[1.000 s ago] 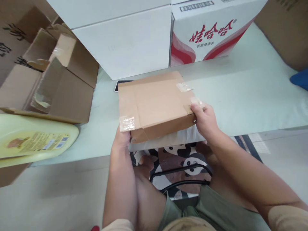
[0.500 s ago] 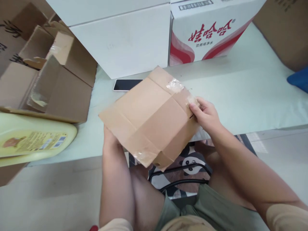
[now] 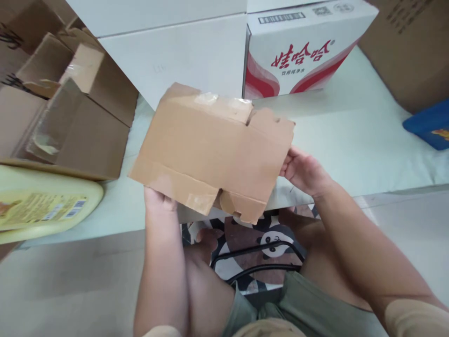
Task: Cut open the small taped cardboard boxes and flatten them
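Note:
A flattened brown cardboard box (image 3: 199,140) is held up above the table's front edge, with torn clear tape on its upper and lower flaps. My left hand (image 3: 159,200) grips its lower left edge from beneath, and most of its fingers are hidden behind the cardboard. At the right edge of the cardboard is my right hand (image 3: 303,172), palm turned up, its fingertips partly behind the sheet.
Open cardboard boxes (image 3: 94,135) and a yellow bottle (image 3: 49,201) occupy the left. White boxes (image 3: 175,61) and a red-and-white carton (image 3: 301,56) stand at the back of the pale green table (image 3: 351,140). A blue object (image 3: 430,124) lies far right.
The cardboard has turned and flattened out, its top edge tipping up and away and now covering the phone. My right hand has loosened its pinch on the flap and rolled palm up.

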`<move>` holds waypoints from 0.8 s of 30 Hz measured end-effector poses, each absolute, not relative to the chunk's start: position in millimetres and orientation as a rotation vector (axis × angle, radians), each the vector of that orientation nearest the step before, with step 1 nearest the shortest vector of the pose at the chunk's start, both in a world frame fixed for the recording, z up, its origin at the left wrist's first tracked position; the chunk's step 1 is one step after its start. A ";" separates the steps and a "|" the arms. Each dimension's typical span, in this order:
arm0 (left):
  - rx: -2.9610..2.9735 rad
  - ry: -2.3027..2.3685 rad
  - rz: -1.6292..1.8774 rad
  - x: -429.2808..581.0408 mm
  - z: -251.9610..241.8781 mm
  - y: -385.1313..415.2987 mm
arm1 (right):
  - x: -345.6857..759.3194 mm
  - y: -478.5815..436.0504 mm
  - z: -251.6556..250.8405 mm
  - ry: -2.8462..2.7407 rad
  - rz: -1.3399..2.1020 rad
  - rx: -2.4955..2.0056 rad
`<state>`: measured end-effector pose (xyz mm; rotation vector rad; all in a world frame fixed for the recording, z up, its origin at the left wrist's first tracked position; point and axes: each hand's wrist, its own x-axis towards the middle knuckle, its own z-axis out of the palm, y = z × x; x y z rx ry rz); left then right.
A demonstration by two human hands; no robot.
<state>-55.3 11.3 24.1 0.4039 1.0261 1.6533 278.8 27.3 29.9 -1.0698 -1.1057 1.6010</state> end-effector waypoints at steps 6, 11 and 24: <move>0.556 0.878 1.735 -39.3 38.4 10.9 | 264.3 19.5 25.7 -1.087 1.604 -1.158; 0.443 0.937 1.596 -49.4 40.6 7.4 | 296.9 16.9 46.7 -0.928 1.005 -1.192; 0.290 0.888 1.573 -52.5 46.3 10.4 | 454.8 125.5 80.4 -1.086 0.153 -1.841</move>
